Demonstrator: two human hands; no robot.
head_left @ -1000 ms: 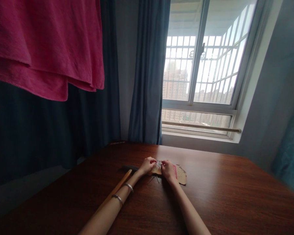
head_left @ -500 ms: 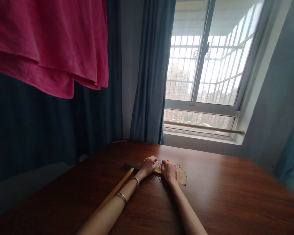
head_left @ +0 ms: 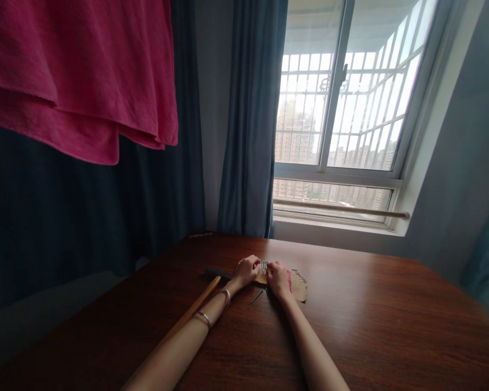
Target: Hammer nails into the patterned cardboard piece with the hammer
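Note:
Both my hands meet at a small tan wooden board (head_left: 297, 285) lying far out on the brown table (head_left: 370, 326). My left hand (head_left: 248, 270), with two bangles on the forearm, is curled with its fingertips pinched at a cluster of thin metal nails (head_left: 264, 266) standing in the board. My right hand (head_left: 277, 279) is also curled, resting on the board with its fingertips at the same nails. A hammer (head_left: 204, 296) with a long wooden handle lies on the table just left of my left forearm. Loose nails (head_left: 257, 296) lie on the table between my wrists.
A pink cloth (head_left: 77, 81) hangs at upper left in front of dark curtains. Blue curtains (head_left: 248, 119) and a barred window (head_left: 342, 108) stand behind the table's far edge. A small dark object (head_left: 199, 234) lies at the far left corner of the table.
The view shifted slightly; my hands stay pinched at the nails on the board, with only small finger movements.

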